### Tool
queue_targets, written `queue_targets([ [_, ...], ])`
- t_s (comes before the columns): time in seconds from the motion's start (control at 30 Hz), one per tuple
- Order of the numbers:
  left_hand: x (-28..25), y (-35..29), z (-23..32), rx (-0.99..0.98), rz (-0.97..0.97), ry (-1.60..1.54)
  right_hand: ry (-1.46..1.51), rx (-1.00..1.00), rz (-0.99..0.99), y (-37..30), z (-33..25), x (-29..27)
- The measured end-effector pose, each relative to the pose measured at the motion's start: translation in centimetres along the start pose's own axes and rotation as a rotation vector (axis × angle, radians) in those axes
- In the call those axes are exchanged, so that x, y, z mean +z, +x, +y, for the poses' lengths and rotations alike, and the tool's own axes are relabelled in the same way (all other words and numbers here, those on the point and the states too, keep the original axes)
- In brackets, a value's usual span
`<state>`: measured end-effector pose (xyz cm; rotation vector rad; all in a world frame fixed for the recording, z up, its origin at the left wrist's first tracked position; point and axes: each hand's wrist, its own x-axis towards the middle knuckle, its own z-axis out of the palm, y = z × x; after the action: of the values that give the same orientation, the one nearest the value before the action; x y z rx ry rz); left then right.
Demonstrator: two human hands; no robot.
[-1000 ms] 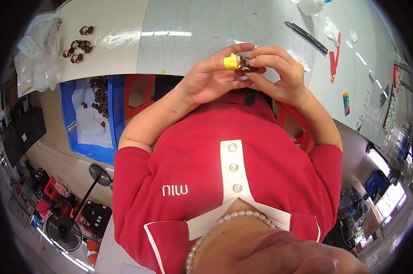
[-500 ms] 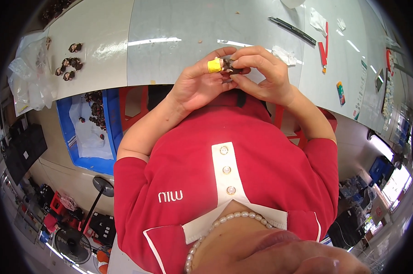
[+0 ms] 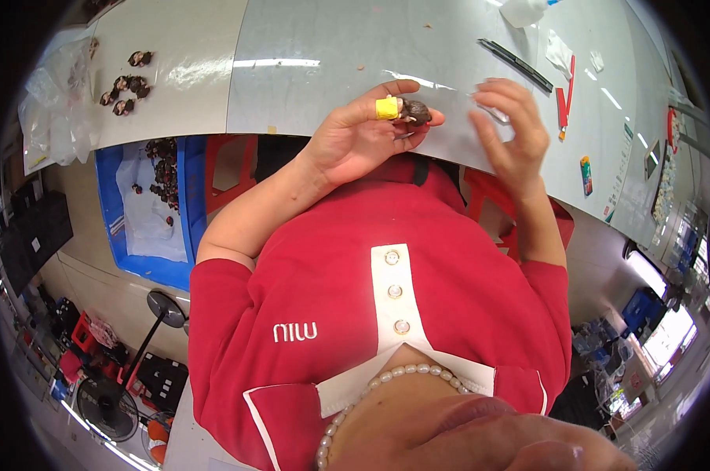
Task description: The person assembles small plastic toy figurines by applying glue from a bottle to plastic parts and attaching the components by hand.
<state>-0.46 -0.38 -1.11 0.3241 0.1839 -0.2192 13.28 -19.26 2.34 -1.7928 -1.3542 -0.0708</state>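
Fingers of left hand (image 3: 348, 140), thumb bearing yellow wrap (image 3: 387, 108), closed on one small dark-brown figurine (image 3: 416, 115); right hand (image 3: 520, 135), blurred, fingers parted, at grey table (image 3: 331, 39).

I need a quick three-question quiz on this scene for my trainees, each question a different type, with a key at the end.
1. Multiple choice: what does the left hand hold?
A) a black pen
B) a small dark-brown piece
C) a white bottle

2. True or false: the right hand is touching the item held in the left hand.

3. Fill in the gap: the wrap on the left thumb is coloured ____.

Key:
1. B
2. False; the right hand is apart from it, with a visible gap between.
3. yellow
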Motion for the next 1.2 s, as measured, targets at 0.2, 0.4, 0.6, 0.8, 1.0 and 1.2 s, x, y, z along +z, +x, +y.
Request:
queue_targets([
  [0.2,0.3,-0.1,0.0,-0.013,0.05,-0.008,-0.464,0.238,-0.162,-1.9,2.5,-1.7],
  [0.4,0.5,-0.3,-0.1,-0.04,0.028,0.005,-0.088,0.201,-0.118,0.5,-0.6,-1.6],
  [0.6,0.0,-0.6,-0.6,-0.043,-0.004,-0.046,-0.037,-0.204,-0.258,3.7,-3.0,-0.6],
  [0.8,0.9,-0.9,-0.2,-0.077,-0.012,-0.005,-0.273,-0.338,-0.323,5.0,-2.7,-0.2],
  [1.0,0.7,-0.8,-0.1,-0.102,-0.202,-0.047,0.056,-0.187,-0.367,5.3,-2.8,-0.1],
  [1.2,0.8,-0.7,0.0,-0.124,-0.143,-0.007,0.147,-0.149,-0.408,5.4,-2.9,-0.3],
])
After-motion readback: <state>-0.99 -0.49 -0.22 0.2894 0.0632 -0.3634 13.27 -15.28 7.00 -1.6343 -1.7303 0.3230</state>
